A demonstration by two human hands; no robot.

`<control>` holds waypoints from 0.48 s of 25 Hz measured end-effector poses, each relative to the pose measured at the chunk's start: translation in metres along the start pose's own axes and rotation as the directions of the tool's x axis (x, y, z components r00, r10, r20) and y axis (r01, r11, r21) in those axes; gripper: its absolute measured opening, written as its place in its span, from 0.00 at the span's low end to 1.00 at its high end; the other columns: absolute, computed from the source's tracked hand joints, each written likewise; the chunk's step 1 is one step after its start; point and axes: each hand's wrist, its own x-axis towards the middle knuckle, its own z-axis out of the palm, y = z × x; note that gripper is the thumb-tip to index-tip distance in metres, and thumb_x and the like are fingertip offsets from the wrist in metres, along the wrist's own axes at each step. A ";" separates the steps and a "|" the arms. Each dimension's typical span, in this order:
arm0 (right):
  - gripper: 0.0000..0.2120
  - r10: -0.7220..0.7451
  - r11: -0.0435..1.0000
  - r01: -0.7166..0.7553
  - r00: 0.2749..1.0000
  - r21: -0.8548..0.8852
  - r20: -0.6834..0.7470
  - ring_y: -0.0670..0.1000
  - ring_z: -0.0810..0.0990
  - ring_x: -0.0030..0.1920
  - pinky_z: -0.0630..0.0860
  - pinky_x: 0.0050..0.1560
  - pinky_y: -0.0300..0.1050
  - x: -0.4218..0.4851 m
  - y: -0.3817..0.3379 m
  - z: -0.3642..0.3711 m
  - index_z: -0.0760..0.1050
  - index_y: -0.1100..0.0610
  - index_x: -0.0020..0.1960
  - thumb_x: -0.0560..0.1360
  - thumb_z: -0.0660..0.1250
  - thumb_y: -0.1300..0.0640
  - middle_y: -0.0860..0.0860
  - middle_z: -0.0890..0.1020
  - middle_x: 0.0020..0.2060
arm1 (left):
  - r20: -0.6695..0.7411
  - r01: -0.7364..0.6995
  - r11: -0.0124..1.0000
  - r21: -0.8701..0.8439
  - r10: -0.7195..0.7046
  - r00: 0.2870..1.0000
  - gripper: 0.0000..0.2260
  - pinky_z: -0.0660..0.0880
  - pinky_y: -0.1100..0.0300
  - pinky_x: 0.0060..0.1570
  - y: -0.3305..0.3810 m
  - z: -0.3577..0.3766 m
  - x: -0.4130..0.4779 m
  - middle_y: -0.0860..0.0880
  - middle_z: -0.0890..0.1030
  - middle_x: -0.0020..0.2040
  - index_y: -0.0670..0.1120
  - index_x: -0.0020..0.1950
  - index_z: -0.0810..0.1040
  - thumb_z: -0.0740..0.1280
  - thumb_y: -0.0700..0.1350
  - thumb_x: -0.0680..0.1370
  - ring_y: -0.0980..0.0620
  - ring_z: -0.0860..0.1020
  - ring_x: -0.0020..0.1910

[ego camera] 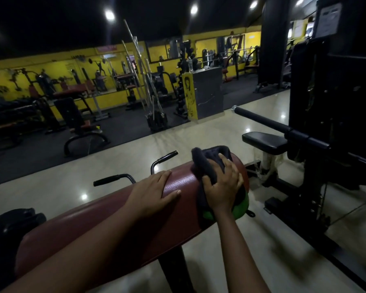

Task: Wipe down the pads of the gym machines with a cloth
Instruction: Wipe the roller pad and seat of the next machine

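Observation:
A long maroon padded bench runs from the lower left towards the centre right. My left hand rests flat on top of the pad with straight fingers. At the pad's far end my right hand grips a dark cloth with a green part, pressing it over the rounded end of the pad. The cloth drapes down the pad's end, and its green part shows below my wrist.
Two black handles stick out beyond the bench. A black seat pad and a black roller bar belong to a black machine frame on the right. Benches, barbells and a dumbbell rack stand along the yellow wall.

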 end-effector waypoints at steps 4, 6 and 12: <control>0.25 0.000 0.998 0.000 1.000 -0.055 0.010 0.58 0.64 0.68 0.57 0.66 0.61 -0.007 -0.005 0.001 0.73 0.46 0.62 0.66 0.57 0.45 0.54 0.70 0.67 | -0.068 -0.027 0.999 0.037 0.029 0.997 0.39 0.68 0.55 0.61 0.005 0.008 0.011 0.50 0.70 0.70 0.49 0.73 0.61 0.44 0.71 0.70 0.50 0.71 0.65; 0.25 -0.166 0.983 0.172 0.983 -0.063 0.082 0.56 0.60 0.69 0.53 0.67 0.56 -0.030 -0.013 0.005 0.69 0.43 0.63 0.66 0.58 0.43 0.51 0.67 0.68 | -0.079 -0.054 0.998 0.036 0.056 0.995 0.38 0.69 0.57 0.60 0.003 0.010 0.011 0.49 0.72 0.68 0.48 0.72 0.63 0.45 0.70 0.70 0.51 0.73 0.63; 0.25 -0.146 0.988 0.151 0.984 -0.035 0.106 0.59 0.69 0.62 0.62 0.61 0.61 0.041 0.036 -0.011 0.77 0.50 0.57 0.65 0.57 0.42 0.55 0.76 0.61 | -0.083 -0.018 0.999 0.043 0.021 0.996 0.44 0.68 0.56 0.63 0.005 0.012 0.008 0.52 0.68 0.71 0.51 0.75 0.58 0.40 0.76 0.67 0.52 0.70 0.66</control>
